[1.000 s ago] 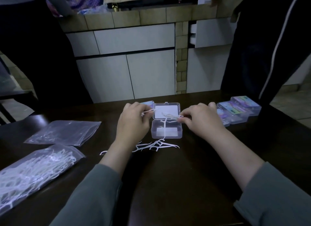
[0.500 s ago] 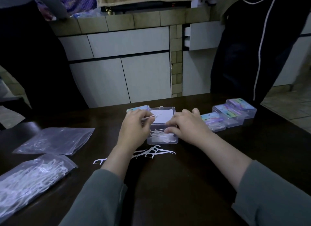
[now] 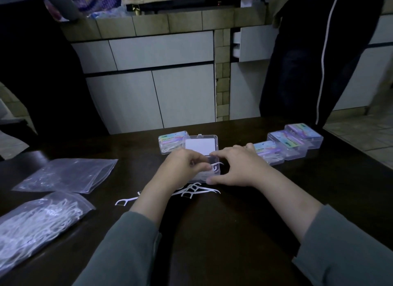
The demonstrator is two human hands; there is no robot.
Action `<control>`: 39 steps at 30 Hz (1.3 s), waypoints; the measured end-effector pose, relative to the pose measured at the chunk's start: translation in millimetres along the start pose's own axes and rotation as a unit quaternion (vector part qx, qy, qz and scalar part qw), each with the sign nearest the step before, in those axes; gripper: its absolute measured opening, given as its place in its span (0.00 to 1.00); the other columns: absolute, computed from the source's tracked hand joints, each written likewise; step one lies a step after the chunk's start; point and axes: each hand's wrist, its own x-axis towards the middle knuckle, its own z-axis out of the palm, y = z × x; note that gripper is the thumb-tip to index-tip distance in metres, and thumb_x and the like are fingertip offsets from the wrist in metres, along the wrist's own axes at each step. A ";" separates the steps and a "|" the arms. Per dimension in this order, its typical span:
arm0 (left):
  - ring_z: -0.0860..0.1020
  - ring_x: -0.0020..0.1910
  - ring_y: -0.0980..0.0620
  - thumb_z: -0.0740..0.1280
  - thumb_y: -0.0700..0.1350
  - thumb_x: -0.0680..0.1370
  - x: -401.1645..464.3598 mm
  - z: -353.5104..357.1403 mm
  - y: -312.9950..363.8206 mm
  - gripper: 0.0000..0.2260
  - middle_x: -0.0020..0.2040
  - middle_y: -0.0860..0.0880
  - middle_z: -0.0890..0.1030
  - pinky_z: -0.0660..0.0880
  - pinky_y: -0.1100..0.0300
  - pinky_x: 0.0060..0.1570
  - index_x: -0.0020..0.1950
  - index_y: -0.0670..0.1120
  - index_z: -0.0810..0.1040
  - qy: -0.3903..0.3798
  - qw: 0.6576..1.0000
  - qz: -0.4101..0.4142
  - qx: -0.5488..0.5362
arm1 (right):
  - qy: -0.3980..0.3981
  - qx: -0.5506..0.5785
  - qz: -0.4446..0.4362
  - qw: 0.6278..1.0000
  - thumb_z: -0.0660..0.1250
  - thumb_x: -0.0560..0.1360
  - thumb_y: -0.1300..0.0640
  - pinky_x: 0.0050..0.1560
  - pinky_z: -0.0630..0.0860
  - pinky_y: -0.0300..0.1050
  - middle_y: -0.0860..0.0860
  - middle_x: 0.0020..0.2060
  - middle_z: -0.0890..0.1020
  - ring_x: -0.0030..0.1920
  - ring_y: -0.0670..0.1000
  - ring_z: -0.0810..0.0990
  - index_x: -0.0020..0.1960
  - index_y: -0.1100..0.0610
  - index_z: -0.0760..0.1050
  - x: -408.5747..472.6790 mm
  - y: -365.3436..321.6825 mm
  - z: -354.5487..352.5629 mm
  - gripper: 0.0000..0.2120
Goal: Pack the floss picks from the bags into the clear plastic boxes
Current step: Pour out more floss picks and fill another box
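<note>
An open clear plastic box (image 3: 215, 172) sits mid-table with its lid (image 3: 200, 144) tipped back. White floss picks lie inside it, mostly hidden by my hands. My left hand (image 3: 183, 168) hovers over the box's left side, its curled fingertips pinching floss picks (image 3: 216, 166) in the box. My right hand (image 3: 236, 166) holds the box, fingers at the far rim and thumb at the near wall. Several loose floss picks (image 3: 196, 191) lie just in front of the box, and a single one (image 3: 125, 201) lies further left.
A full bag of floss picks (image 3: 36, 224) and a flat, nearly empty bag (image 3: 66, 175) lie at the left. Closed packed boxes (image 3: 295, 141) line up at the right, with one more (image 3: 171, 141) behind the open lid. Two people stand beyond the table.
My left hand has brought its picks from beside the lid down into the box. My right hand has let its pick go and closed round the box.
</note>
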 end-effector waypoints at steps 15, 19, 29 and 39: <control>0.79 0.44 0.55 0.71 0.49 0.75 7.7 -14.1 0.1 0.03 0.45 0.55 0.83 0.77 0.61 0.47 0.44 0.57 0.84 -0.041 0.994 -0.060 0.087 | 0.002 -0.002 0.002 1.000 0.64 0.69 0.29 0.68 0.58 0.55 0.47 0.67 0.74 0.67 0.51 0.68 0.74 0.44 0.65 -9.0 -7.2 -4.3 0.37; 0.78 0.44 0.55 0.70 0.47 0.75 2.9 -15.0 -7.2 0.04 0.44 0.55 0.83 0.76 0.60 0.48 0.46 0.55 0.85 -0.027 0.993 -0.030 0.107 | 0.006 -0.008 0.006 1.000 0.64 0.70 0.30 0.67 0.58 0.56 0.48 0.68 0.73 0.67 0.52 0.68 0.74 0.45 0.64 -8.7 -7.5 -4.1 0.37; 0.78 0.40 0.59 0.73 0.53 0.72 -24.1 -42.7 -12.4 0.02 0.38 0.57 0.82 0.74 0.62 0.39 0.40 0.58 0.82 0.035 0.998 -0.052 0.033 | 0.119 0.006 -0.046 0.992 0.63 0.71 0.31 0.58 0.61 0.49 0.44 0.57 0.74 0.58 0.47 0.69 0.67 0.43 0.71 -20.5 -24.7 -7.7 0.29; 0.79 0.48 0.54 0.80 0.44 0.66 -73.6 -79.1 -60.2 0.17 0.48 0.53 0.80 0.76 0.54 0.55 0.47 0.60 0.79 -0.083 0.974 -0.210 0.010 | 0.017 -0.077 -0.072 0.994 0.63 0.75 0.37 0.48 0.69 0.47 0.46 0.46 0.81 0.49 0.50 0.77 0.56 0.48 0.80 -35.8 -55.8 0.5 0.19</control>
